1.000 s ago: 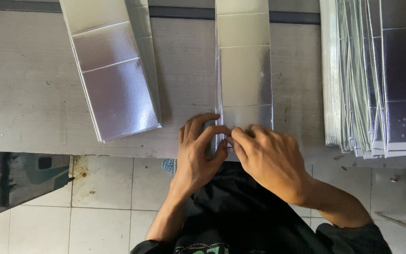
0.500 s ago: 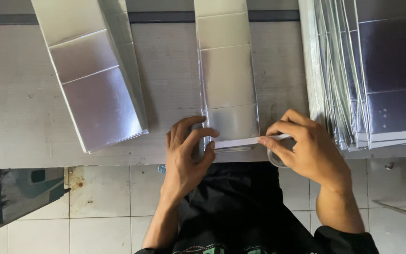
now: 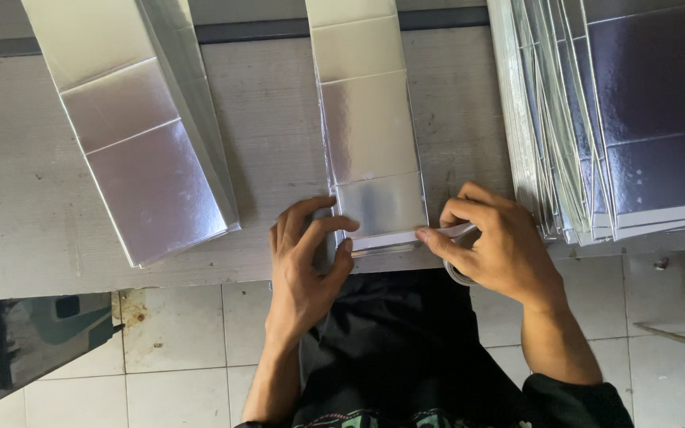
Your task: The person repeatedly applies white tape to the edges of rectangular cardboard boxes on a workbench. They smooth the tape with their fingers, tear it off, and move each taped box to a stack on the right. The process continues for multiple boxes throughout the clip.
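Observation:
A long silver foil-faced strip (image 3: 370,135) with creased panels lies on the grey worktable (image 3: 271,143), its near end at the table edge. My left hand (image 3: 304,257) presses down on the near left corner of the strip, thumb on a white tape strip (image 3: 386,238) that runs across the strip's near edge. My right hand (image 3: 495,242) pinches the tape's right end and holds a tape roll (image 3: 460,273), mostly hidden beneath the fingers.
A pile of folded silver strips (image 3: 140,150) lies slanted at the left. A thick stack of silver sheets (image 3: 620,119) fills the right side, fanned at its edge. Below the table edge are white floor tiles (image 3: 176,341) and a dark object (image 3: 37,337).
My right hand has moved rightward from beside my left hand, drawing the white tape across the strip's near edge. My left hand stayed at the left corner.

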